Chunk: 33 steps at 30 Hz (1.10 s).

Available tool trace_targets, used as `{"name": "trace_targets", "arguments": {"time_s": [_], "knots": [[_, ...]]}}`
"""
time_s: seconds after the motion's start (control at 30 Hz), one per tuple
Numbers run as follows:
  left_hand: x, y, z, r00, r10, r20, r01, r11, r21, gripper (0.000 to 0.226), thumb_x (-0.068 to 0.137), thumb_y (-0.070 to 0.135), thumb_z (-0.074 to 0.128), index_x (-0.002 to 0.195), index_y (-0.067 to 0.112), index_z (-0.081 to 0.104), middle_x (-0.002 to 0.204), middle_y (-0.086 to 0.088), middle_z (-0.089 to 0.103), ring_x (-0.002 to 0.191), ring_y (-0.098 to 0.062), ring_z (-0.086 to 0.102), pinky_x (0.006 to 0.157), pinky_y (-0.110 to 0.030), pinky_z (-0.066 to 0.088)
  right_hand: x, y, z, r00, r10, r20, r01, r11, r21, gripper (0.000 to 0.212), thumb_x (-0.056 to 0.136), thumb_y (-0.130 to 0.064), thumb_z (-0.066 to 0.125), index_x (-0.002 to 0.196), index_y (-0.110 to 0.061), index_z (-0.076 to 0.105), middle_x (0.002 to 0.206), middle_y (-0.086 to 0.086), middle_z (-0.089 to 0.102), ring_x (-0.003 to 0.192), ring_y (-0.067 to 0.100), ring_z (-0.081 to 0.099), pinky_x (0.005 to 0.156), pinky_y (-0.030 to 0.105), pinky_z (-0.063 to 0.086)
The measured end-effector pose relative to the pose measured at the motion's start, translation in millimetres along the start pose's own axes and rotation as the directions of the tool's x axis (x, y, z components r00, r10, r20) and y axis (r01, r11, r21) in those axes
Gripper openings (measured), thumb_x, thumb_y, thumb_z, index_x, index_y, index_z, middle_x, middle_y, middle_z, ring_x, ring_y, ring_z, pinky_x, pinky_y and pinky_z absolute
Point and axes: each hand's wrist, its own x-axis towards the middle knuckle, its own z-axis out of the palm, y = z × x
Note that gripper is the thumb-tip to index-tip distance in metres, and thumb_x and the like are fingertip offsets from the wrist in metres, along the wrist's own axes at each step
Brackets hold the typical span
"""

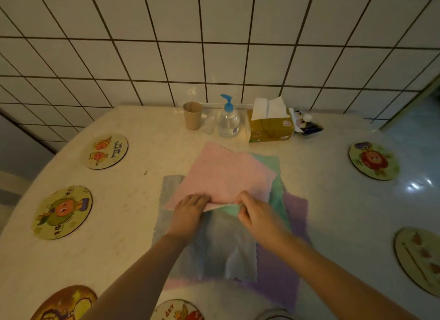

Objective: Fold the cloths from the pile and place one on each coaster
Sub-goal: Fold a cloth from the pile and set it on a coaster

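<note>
We see both hands on the pink cloth point(221, 177), which lies on top of the pile at the middle of the desk point(333, 200). The left hand point(190, 212) and right hand point(256, 215) each pinch its near edge, fingers clenched on the fabric. Under them lie green point(277, 198), grey point(221, 243) and purple point(285, 260) cloths. Round coasters point(62, 211) sit well out to either side of the fingers.
</note>
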Motion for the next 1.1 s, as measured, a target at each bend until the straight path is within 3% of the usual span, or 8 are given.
{"name": "trace_targets", "arguments": {"time_s": [0.07,0.2,0.3,0.43,0.53,0.8,0.9,1.1], "knots": [[11,-12,-12,0.996,-0.088,0.017,0.088,0.995,-0.047,0.039,0.083,0.009,0.058,0.120,0.019,0.063,0.124,-0.007,0.062,0.115,-0.031,0.055,0.094,-0.038,0.046,10,1,-23,0.999,0.005,-0.047,0.003,0.986,0.167,0.008,0.088,-0.014,0.048,0.095,-0.018,0.051,0.075,0.007,0.061,0.064,0.026,0.057,0.057,0.041,0.044],[20,-33,-42,0.951,-0.297,-0.086,0.277,0.942,-0.190,0.028,0.089,0.014,0.053,0.111,0.022,0.069,0.115,-0.009,0.067,0.106,-0.030,0.060,0.085,-0.035,0.046,29,9,-51,0.985,0.000,-0.173,0.019,0.994,0.108,0.012,0.091,-0.021,0.050,0.099,-0.024,0.059,0.085,0.000,0.067,0.072,0.017,0.062,0.064,0.040,0.051],[26,-39,-72,0.910,-0.367,-0.193,0.265,0.873,-0.409,0.030,0.091,0.002,0.050,0.111,0.011,0.070,0.114,-0.011,0.068,0.104,-0.030,0.061,0.084,-0.032,0.046,40,4,-63,0.973,0.004,-0.230,-0.009,1.000,-0.019,0.014,0.093,-0.024,0.051,0.102,-0.022,0.062,0.089,0.003,0.069,0.079,0.020,0.063,0.068,0.039,0.052],[26,-48,-124,0.862,-0.465,-0.203,0.193,0.670,-0.716,0.035,0.090,-0.010,0.043,0.110,0.006,0.067,0.117,-0.012,0.063,0.110,-0.029,0.059,0.085,-0.032,0.052,54,-31,-74,0.932,0.094,-0.351,-0.029,0.982,0.186,0.013,0.094,-0.019,0.052,0.100,-0.013,0.062,0.084,0.000,0.065,0.073,0.018,0.064,0.068,0.043,0.055],[10,-61,-164,0.825,-0.456,-0.334,0.142,0.739,-0.659,0.030,0.090,-0.005,0.050,0.112,0.006,0.068,0.115,-0.010,0.066,0.111,-0.024,0.058,0.087,-0.024,0.043,60,-72,-75,0.908,0.106,-0.404,0.017,0.957,0.288,0.013,0.095,-0.016,0.050,0.101,-0.009,0.059,0.088,0.005,0.063,0.079,0.021,0.063,0.074,0.041,0.053],[-122,-147,-215,0.783,-0.257,-0.567,0.043,0.931,-0.362,0.033,0.087,-0.001,0.057,0.116,0.012,0.067,0.119,-0.006,0.067,0.112,-0.021,0.058,0.097,-0.025,0.039,14,-198,-25,0.864,-0.064,-0.499,0.223,0.937,0.267,0.009,0.093,-0.011,0.052,0.095,-0.008,0.059,0.072,0.000,0.059,0.065,0.008,0.055,0.054,0.017,0.040],[-198,-183,-202,0.828,-0.141,-0.543,-0.010,0.964,-0.266,0.035,0.081,-0.005,0.064,0.114,0.009,0.067,0.118,-0.008,0.066,0.112,-0.022,0.059,0.099,-0.027,0.039,-27,-230,23,0.890,-0.076,-0.449,0.221,0.934,0.279,0.007,0.092,-0.012,0.053,0.094,-0.010,0.060,0.070,-0.012,0.056,0.065,-0.006,0.055,0.057,0.008,0.037],[-337,-243,-114,0.955,-0.041,-0.294,-0.019,0.980,-0.200,0.037,0.075,-0.005,0.072,0.110,0.005,0.070,0.115,-0.013,0.068,0.111,-0.028,0.062,0.102,-0.037,0.040,-126,-253,137,0.981,-0.085,-0.175,0.128,0.959,0.252,0.012,0.091,-0.014,0.057,0.100,-0.012,0.064,0.095,-0.001,0.069,0.085,0.006,0.064,0.076,0.020,0.048]]}}
